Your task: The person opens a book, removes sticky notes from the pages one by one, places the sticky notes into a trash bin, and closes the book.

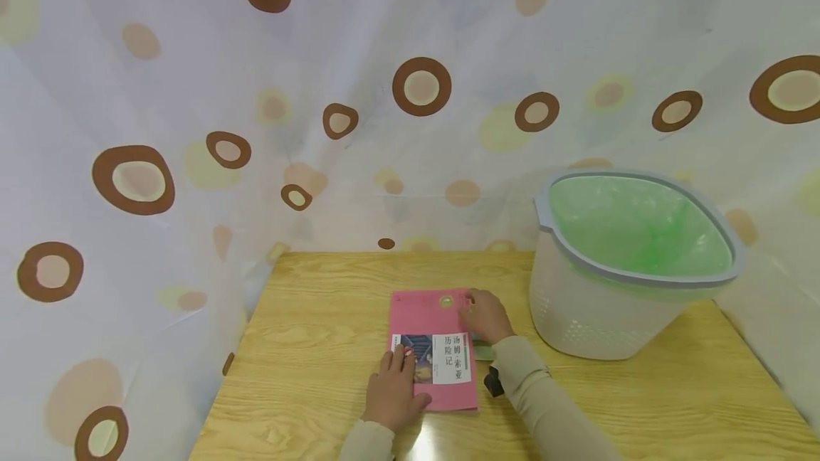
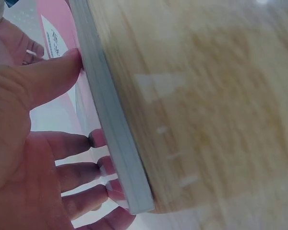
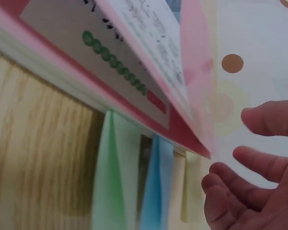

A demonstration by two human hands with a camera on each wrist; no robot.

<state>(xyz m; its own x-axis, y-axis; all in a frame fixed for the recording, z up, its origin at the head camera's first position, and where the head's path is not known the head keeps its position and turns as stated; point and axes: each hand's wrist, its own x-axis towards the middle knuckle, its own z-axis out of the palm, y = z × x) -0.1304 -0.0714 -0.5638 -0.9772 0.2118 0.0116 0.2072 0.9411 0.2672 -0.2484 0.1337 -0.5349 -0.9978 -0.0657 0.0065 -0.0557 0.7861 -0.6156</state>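
A pink book (image 1: 432, 315) with a white title panel lies closed on the wooden table in the head view. My left hand (image 1: 391, 390) rests on its lower left part with fingers straight and spread. In the left wrist view, the thumb (image 2: 62, 76) touches the cover at the edge of the page block (image 2: 110, 110). My right hand (image 1: 487, 315) is at the book's upper right corner. Its fingers (image 3: 264, 163) are loosely bent and hold nothing in the right wrist view. Green (image 3: 117, 167), blue (image 3: 157, 187) and pale yellow paper tabs (image 3: 194, 184) stick out from the book's edge.
A translucent white basket (image 1: 596, 319) with a grey rim and a green inside stands on the table (image 1: 307, 340), right of the book. A small black object (image 1: 493, 381) shows beside the right sleeve. Behind the table hangs a white curtain (image 1: 359, 34) with brown circles.
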